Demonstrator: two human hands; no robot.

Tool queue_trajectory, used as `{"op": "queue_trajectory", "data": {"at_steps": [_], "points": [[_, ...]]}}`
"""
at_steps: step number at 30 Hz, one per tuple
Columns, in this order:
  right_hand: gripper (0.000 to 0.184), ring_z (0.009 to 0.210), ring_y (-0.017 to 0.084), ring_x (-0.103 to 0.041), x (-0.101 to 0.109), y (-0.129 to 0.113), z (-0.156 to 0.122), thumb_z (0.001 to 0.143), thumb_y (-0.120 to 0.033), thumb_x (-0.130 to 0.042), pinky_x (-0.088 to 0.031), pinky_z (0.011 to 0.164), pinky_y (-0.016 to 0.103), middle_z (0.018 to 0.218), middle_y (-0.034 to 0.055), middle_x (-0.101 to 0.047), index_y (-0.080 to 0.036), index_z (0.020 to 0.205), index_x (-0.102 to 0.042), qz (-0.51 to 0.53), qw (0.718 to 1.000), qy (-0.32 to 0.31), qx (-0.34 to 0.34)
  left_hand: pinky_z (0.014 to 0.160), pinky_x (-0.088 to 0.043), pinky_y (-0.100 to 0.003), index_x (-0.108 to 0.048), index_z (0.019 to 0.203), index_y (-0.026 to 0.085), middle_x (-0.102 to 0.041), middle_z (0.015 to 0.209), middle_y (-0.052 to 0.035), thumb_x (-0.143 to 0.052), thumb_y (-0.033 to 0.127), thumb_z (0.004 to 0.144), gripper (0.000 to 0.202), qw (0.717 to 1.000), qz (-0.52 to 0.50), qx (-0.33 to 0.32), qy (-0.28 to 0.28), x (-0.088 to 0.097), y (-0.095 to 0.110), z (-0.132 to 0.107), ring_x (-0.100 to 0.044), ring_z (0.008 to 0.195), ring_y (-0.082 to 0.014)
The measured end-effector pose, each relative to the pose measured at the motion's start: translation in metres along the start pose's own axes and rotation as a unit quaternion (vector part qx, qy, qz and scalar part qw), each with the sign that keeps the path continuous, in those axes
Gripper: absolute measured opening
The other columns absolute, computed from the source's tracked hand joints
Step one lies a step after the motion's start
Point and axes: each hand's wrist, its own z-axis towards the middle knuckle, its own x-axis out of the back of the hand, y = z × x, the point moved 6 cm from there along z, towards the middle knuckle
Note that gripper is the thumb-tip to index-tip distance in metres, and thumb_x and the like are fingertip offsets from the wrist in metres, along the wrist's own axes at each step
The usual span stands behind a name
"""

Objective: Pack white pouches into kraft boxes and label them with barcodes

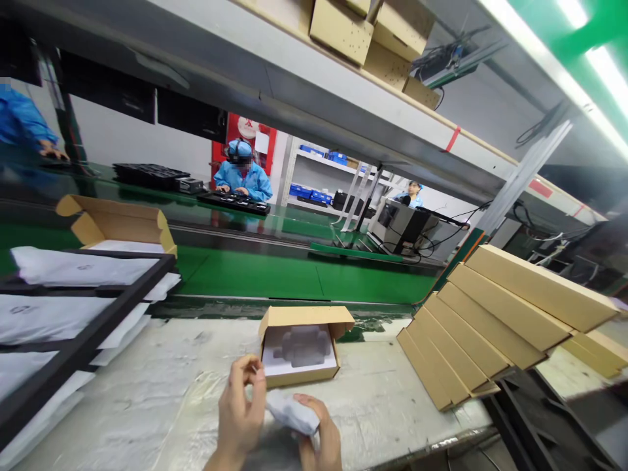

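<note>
Near the front edge of the bench, my right hand (321, 428) grips a small item in a white wrapper (293, 412); what is inside is hidden. My left hand (241, 405) is beside the wrapped item's left end, its thumb and fingers curled in a pinch. Whether something thin is between those fingertips I cannot make out. Just beyond both hands stands an open cardboard box (304, 378), its lid raised at the back. Inside lies a white insert (275, 366) with a shaped cut-out, through which a grey surface shows.
At the left, a black tray (132, 288) bears several white-wrapped items (88, 267). Behind it, another open carton (118, 222) is on the green conveyor belt (255, 275). Stacked flat-sided cardboard boxes (485, 327) lean at the right. A shelf (314, 78) hangs overhead. Co-workers sit across the line.
</note>
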Motion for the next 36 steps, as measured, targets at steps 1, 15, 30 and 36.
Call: {"op": "queue_trajectory", "data": {"at_steps": [1,15,30,36], "points": [[0.034,0.108,0.025,-0.07,0.007,-0.005,0.014,0.11,-0.029,-0.035,-0.061,0.088,0.037,0.118,0.0124,-0.07,-0.024,0.14,-0.049,-0.045,0.998,-0.006,0.051,0.076,-0.053,-0.036,-0.051,0.112,0.024,-0.062,0.098,-0.0045,-0.046,0.04,0.101,0.02,1.0,0.012,-0.003,-0.019,0.002,-0.005,0.007,-0.064,0.082,-0.0222],[0.03,0.096,0.02,-0.073,-0.038,0.096,0.134,0.093,-0.015,-0.065,-0.057,0.087,0.028,0.111,-0.0057,-0.076,-0.036,0.112,-0.075,-0.201,0.929,-0.311,0.016,0.1,-0.053,-0.053,-0.054,0.137,0.023,-0.052,0.14,-0.0162,-0.06,0.048,0.086,0.057,0.98,0.123,0.046,-0.152,-0.034,-0.083,0.002,-0.053,0.132,-0.0413],[0.017,0.082,0.023,-0.071,-0.034,0.096,0.122,0.084,-0.009,-0.072,-0.054,0.078,0.032,0.086,0.0014,-0.077,-0.025,0.086,-0.077,-0.169,0.967,-0.17,-0.086,0.09,-0.053,-0.049,-0.031,0.132,0.022,-0.056,0.109,-0.0098,-0.067,0.058,0.081,0.072,0.976,0.119,0.077,-0.165,-0.013,-0.046,0.032,-0.067,0.104,-0.0359],[0.035,0.066,0.02,-0.056,0.073,0.063,0.087,0.102,-0.034,-0.05,-0.047,0.063,0.03,0.087,0.0069,-0.062,-0.013,0.129,-0.055,-0.201,0.968,0.118,-0.091,0.073,-0.05,-0.032,-0.01,0.154,0.022,-0.045,0.08,0.0068,-0.061,0.05,0.088,0.088,0.97,0.085,-0.003,-0.229,0.004,-0.01,0.098,-0.057,0.065,-0.0189]]}}
